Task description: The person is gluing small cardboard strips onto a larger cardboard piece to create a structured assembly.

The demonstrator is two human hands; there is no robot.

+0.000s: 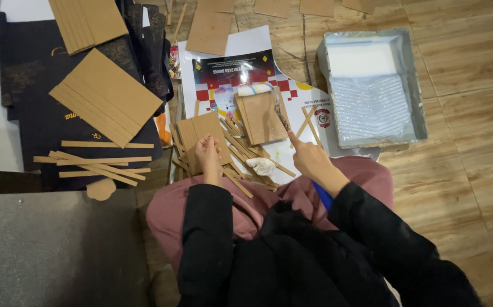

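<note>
Seemingly, gluing is being done: a brown card (202, 132) is being pinned to the floor by the closed left hand (208, 154) while the glued board (262, 117) is being pressed by the right hand's (310, 159) pointed forefinger, so alignment is needed next.

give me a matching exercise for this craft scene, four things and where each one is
Things:
1. paint tray
2. left hand
3. right hand
4. white rag

Places:
A. between the two hands
B. index finger pointing beside the glued board
C. floor at upper right
D. on the stack of cardboard pieces

Pairs: 1-C, 2-D, 3-B, 4-A
</note>
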